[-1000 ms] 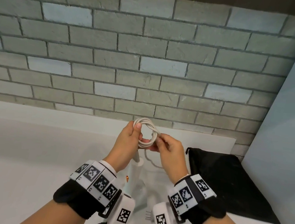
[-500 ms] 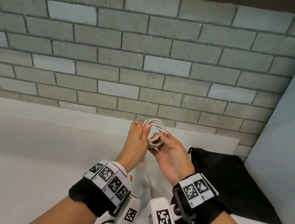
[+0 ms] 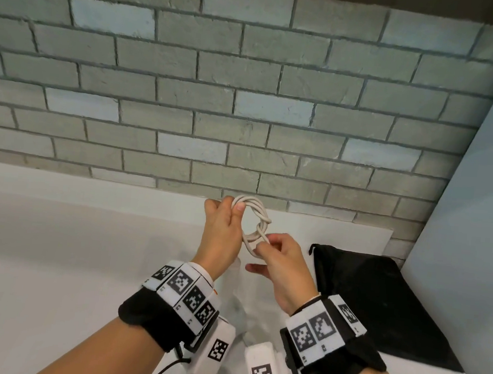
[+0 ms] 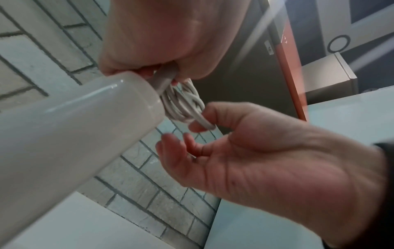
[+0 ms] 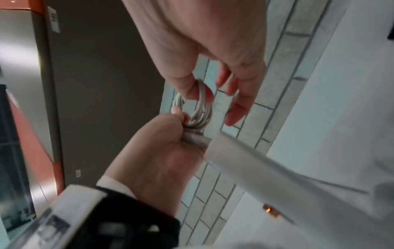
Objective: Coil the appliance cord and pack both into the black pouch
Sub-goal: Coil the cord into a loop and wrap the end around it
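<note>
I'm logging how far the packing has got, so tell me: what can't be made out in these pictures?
- Appliance: the head view hides most of it behind the wrists; both wrist views cut its far end off at the edge.
- Cord plug: not visible in any view.
- Cord loop count: strands overlap, and the left hand covers one side.
- Black pouch mouth: whether open, the head view does not show.
- Right hand pinch: blurred in the right wrist view.

The appliance body [image 4: 70, 124] is glossy, smooth white plastic with sharp highlights. The cord [image 3: 257, 217] is off-white, matt, rubbery-looking sheathing; its strain-relief sleeve [image 4: 164, 80] is matt grey. The black pouch [image 3: 378, 297] is matt woven cloth. The brick wall [image 3: 248, 82] is rough and matt. The countertop [image 3: 54, 259] is smooth, matt white. The wrist bands [image 3: 150, 318] are black fabric.
</note>
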